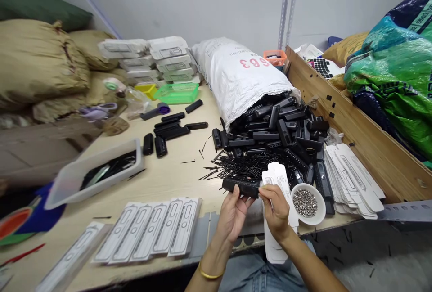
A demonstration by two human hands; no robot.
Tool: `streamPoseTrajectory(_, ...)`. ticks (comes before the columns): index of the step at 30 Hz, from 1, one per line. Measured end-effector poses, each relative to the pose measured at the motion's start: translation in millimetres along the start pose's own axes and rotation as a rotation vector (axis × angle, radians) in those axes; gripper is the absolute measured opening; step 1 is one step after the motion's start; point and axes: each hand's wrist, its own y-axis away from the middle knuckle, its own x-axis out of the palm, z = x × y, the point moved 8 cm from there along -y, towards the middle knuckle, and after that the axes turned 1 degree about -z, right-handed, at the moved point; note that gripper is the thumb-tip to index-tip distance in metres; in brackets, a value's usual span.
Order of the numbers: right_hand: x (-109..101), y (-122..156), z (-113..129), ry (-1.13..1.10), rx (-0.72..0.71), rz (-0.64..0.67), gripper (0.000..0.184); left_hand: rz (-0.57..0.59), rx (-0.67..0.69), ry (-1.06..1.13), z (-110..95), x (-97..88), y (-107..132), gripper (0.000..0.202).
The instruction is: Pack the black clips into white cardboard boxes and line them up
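Between the fingers of my left hand (232,216) is a long black plastic case (243,187) with a row of small slots, held roughly level above the table edge. My right hand (278,213) is closed in a pinch at the case's right end; anything small in its fingertips is hidden. Under that hand lies a flat white printed carton (277,175), which hangs over the edge toward my lap. Just right of it stands a white bowl (322,213) of small shiny metal pieces. Behind the case spreads a pile of thin black pins (241,166).
A white sack (243,71) spills many black cases (270,135) onto the table. Flat cartons (354,179) are stacked right, by a wooden board (364,143). Filled boxes (148,233) lie in a row at front left, near a clear tray (62,193) of black parts.
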Motion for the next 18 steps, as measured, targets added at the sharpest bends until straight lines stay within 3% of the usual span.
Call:
streamPoseTrajectory(5,-2.7,4.4,-21.7,-0.028,0.227,0.115,0.013,0.002,0.099,-0.068,-16.9,3.4,7.0,0.042)
streamPoseTrajectory(14,3.4,-11.2,-5.9,0.067,0.079,0.318,0.015,0.044,0.108,-0.166,-26.6,16.4,13.3,0.042)
streamPoseTrajectory(18,-6.5,-24.1,-3.0,0.089,0.069,0.346,0.011,0.043,0.339,-0.353,-51.6,0.9,19.9,0.038)
